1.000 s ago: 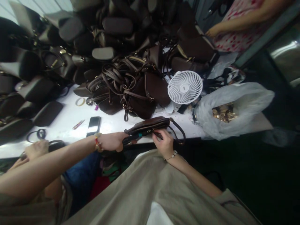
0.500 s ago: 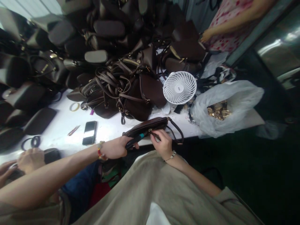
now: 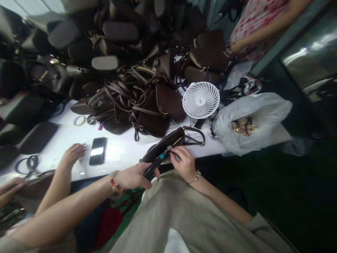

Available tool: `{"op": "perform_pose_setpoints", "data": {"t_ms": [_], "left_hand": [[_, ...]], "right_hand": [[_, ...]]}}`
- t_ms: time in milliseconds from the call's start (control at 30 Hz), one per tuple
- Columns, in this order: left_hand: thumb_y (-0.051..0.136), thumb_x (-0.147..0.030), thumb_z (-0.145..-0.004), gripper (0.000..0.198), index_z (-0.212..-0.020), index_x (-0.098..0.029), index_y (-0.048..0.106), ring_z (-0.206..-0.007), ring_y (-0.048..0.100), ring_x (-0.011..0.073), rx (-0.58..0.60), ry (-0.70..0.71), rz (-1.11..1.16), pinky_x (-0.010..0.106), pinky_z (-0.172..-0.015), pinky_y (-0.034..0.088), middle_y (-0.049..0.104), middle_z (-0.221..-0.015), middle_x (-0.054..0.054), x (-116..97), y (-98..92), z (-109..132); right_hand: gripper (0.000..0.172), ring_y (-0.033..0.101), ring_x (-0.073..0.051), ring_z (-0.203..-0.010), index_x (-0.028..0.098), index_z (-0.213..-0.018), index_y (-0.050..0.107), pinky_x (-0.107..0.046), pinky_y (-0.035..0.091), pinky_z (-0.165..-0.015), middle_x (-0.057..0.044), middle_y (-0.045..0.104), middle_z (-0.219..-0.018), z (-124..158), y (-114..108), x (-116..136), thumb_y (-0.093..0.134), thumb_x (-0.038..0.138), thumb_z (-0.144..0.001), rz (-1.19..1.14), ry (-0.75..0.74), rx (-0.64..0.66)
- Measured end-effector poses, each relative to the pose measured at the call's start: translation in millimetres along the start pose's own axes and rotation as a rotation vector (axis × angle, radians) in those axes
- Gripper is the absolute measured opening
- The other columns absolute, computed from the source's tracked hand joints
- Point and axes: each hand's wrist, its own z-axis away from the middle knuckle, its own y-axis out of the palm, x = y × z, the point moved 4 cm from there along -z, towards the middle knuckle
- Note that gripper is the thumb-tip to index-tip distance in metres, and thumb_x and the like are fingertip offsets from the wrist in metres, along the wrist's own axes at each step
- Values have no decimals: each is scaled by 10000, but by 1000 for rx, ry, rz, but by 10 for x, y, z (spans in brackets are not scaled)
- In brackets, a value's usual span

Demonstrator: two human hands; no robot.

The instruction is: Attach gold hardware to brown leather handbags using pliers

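My left hand (image 3: 137, 175) is wrapped round dark-handled pliers (image 3: 154, 166) with teal near the jaws. Their tip reaches small metal hardware (image 3: 168, 149) by the zipper of a dark brown handbag (image 3: 160, 143). The bag lies tilted at the table's front edge, its strap (image 3: 200, 135) trailing to the right. Fingers of my right hand (image 3: 184, 162) are pinched together at the same spot, opposite the pliers' tip. What they pinch is too small and hidden to make out.
Brown handbags (image 3: 155, 119) are heaped behind. A white fan (image 3: 201, 100) and a plastic bag of gold-coloured metal parts (image 3: 243, 126) stand to the right. A phone (image 3: 97, 151) and tape roll (image 3: 79, 121) lie left. A co-worker's hand (image 3: 75, 153) is beside the phone; another person stands back right.
The pliers have tilted more steeply, and my left hand has moved slightly right and down. The handbag has turned, showing more of its zipper. The co-worker's hand at left has reached toward the phone.
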Motion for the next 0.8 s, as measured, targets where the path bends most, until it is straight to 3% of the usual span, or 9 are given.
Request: {"op": "perform_pose_setpoints", "data": {"t_ms": [133, 267, 333, 500, 700, 800], "left_hand": [[555, -135, -491, 393, -864, -202, 659, -627, 449, 116, -46, -57, -24, 223, -555, 329, 499, -662, -50, 11, -78, -41], [643, -261, -594, 233, -811, -177, 641, -654, 489, 127, -67, -35, 82, 242, -608, 390, 557, -705, -19, 10, -68, -96], [664, -277, -612, 312, -908, -183, 632, -671, 508, 125, -53, -35, 126, 237, -622, 397, 570, -735, -21, 2, -55, -119], [526, -100, -450, 567, -1001, -200, 618, -784, 543, 133, -29, -88, 48, 210, -619, 379, 596, -864, -13, -58, -86, -135], [517, -119, -449, 503, -930, -207, 631, -697, 516, 127, 63, -94, -82, 219, -598, 398, 572, -776, -30, -80, -121, -145], [513, -122, -432, 452, -863, -194, 628, -701, 533, 134, 51, -73, -111, 222, -600, 416, 596, -779, -24, -38, -140, -173]], "right_hand": [[158, 678, -178, -878, 200, -988, 710, -315, 588, -798, -64, 703, -947, 32, -2, 14, 604, 139, -889, 18, -17, -11], [174, 678, -174, -885, 206, -997, 718, -311, 588, -808, -63, 704, -948, 28, 1, 27, 594, 139, -895, 21, -12, -4], [177, 678, -172, -881, 206, -992, 718, -306, 587, -798, -60, 704, -941, 20, -1, 37, 589, 132, -895, 21, -21, 0], [176, 673, -166, -866, 201, -967, 717, -294, 577, -783, -50, 704, -930, 28, -18, 62, 588, 110, -892, 17, -44, 1], [172, 672, -159, -866, 198, -951, 722, -280, 568, -773, -47, 704, -922, 43, -28, 64, 590, 106, -892, 22, -41, 22], [171, 672, -160, -858, 193, -952, 724, -280, 562, -761, -46, 704, -919, 41, -35, 70, 597, 98, -886, 25, -59, 35]]}}
